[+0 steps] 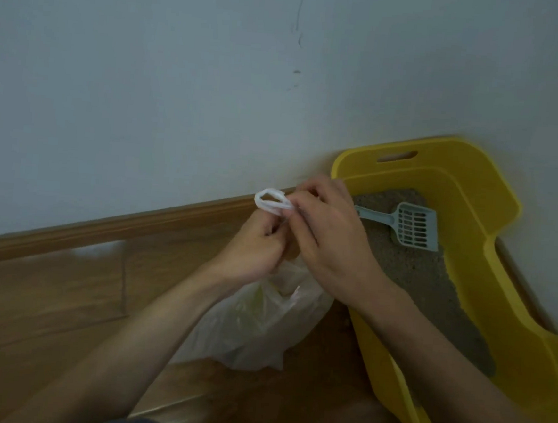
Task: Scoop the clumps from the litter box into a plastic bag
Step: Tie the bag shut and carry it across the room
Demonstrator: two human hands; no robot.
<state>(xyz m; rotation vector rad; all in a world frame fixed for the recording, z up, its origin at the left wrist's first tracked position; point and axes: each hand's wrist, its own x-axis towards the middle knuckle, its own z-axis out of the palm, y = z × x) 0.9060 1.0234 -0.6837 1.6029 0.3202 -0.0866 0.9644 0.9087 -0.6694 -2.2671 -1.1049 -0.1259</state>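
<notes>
Fingers (pixel 308 202) of left hand (pixel 258 246) and right hand (pixel 332 239) tight around plastic bag (pixel 255 326) handles (pixel 273 208)

Single view, from a camera worn on the person's head, facing forward and down along both forearms. Range is close: the fingers (pixel 316 191) sit just above frame centre. Beyond the fingers stands the wall (pixel 147 84). Beneath them lie the plastic bag (pixel 255 323) and the floor (pixel 29 308). To their right is the litter box (pixel 442 157). The skirting (pixel 119 228) runs tilted, rising rightward.

Pale grey-blue wall (pixel 147 84), wooden skirting board (pixel 102 227), wood floor (pixel 29 308).
</notes>
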